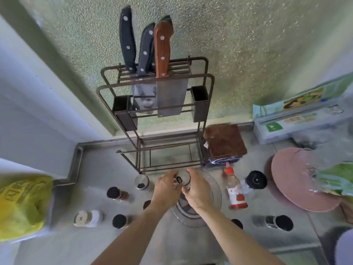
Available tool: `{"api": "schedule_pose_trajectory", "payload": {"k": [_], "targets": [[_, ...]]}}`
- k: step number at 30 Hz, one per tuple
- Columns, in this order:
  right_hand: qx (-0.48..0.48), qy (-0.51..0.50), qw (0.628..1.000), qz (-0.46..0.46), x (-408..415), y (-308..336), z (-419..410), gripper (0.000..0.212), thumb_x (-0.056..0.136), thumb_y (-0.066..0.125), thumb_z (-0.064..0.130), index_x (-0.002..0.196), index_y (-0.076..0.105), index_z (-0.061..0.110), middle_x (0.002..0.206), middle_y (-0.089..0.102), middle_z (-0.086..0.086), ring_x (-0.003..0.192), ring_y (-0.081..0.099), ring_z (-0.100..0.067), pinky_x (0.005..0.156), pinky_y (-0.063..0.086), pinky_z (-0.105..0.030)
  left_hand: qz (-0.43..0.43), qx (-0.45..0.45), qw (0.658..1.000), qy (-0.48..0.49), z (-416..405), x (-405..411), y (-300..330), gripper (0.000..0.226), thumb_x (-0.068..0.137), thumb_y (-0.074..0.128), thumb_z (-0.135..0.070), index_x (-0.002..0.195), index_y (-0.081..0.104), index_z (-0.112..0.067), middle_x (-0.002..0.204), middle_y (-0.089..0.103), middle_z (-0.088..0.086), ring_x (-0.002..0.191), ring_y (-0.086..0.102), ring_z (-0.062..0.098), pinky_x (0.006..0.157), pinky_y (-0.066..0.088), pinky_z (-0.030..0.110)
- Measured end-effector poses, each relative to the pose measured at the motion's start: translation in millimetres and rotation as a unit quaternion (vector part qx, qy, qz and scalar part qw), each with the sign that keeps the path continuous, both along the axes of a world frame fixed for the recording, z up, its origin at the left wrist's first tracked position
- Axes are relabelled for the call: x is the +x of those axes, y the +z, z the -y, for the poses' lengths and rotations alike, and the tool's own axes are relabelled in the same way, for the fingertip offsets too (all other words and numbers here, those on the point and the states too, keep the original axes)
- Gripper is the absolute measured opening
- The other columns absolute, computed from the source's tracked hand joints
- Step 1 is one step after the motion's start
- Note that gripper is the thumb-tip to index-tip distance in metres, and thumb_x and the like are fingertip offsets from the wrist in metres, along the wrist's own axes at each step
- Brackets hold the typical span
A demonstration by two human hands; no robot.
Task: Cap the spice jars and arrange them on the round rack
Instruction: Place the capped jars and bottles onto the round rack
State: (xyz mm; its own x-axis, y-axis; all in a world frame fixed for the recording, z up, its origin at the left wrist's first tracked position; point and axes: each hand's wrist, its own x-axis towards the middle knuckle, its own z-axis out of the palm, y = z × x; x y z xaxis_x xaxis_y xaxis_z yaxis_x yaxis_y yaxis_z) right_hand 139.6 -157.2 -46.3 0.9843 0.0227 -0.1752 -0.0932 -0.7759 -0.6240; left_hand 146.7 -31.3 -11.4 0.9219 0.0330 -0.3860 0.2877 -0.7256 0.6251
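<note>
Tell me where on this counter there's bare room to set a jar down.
Bare counter lies in front of the white-capped jar, beside the yellow bag. Another patch sits left of the knife rack. It's crowded around both hands at the round rack and by the red-capped bottle.

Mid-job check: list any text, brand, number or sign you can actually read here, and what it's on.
None reads clearly.
Yellow plastic bag: dark printed characters, too blurred to read.
Red-capped sauce bottle: label print, too blurred.
Cling-wrap box: green logo patch and rows of characters, too small and blurred.
Jar held by left hand and right hand: shaker holes only, no text seen.
</note>
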Motion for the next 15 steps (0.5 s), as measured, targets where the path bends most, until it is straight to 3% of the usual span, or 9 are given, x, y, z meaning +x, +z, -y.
{"api": "schedule_pose_trajectory", "payload": {"k": [6,10,12,15], "targets": [[0.022,0.006,1.0,-0.013,7.5,-5.1,5.5,0.05,0.084,0.075,0.022,0.129,0.054,0.019,0.124,0.067,-0.001,0.113,0.063,-0.025,0.091,0.051,-0.034,0.014,0.012,1.0,0.021,11.1,1.4,-3.0,0.042,0.092,0.066,-0.011,0.133,0.058,-0.009,0.125,0.069,0.01,0.107,0.07,0.027,0.097,0.055,0.042],[0.002,0.036,0.999,-0.02,3.7,7.1,21.0,0.057,0.088,0.072,0.018,0.139,0.048,0.021,0.135,0.063,0.0,0.12,0.062,-0.022,0.097,0.05,-0.031,0.033,0.048,0.998,0.023,22.2,-6.2,10.9,0.047,0.093,0.063,-0.012,0.139,0.052,-0.011,0.133,0.063,0.01,0.119,0.063,0.027,0.1,0.052,0.039],[-0.054,0.03,0.998,-0.013,-1.1,13.2,37.6,0.063,0.089,0.071,0.019,0.146,0.042,0.02,0.143,0.057,0.001,0.127,0.059,-0.02,0.101,0.051,-0.031,0.103,0.075,0.991,0.04,32.0,-14.8,20.6,0.046,0.091,0.061,-0.007,0.136,0.053,-0.016,0.131,0.06,0.007,0.115,0.062,0.028,0.088,0.053,0.038],[-0.119,-0.005,0.993,-0.003,-7.2,22.1,71.1,0.054,0.09,0.07,0.021,0.139,0.048,0.016,0.132,0.063,-0.003,0.116,0.064,-0.021,0.087,0.056,-0.03,0.162,0.046,0.986,0.007,61.0,-26.2,30.2,0.039,0.091,0.053,-0.002,0.124,0.057,-0.022,0.118,0.06,0.002,0.095,0.065,0.024,0.072,0.055,0.037]]}}
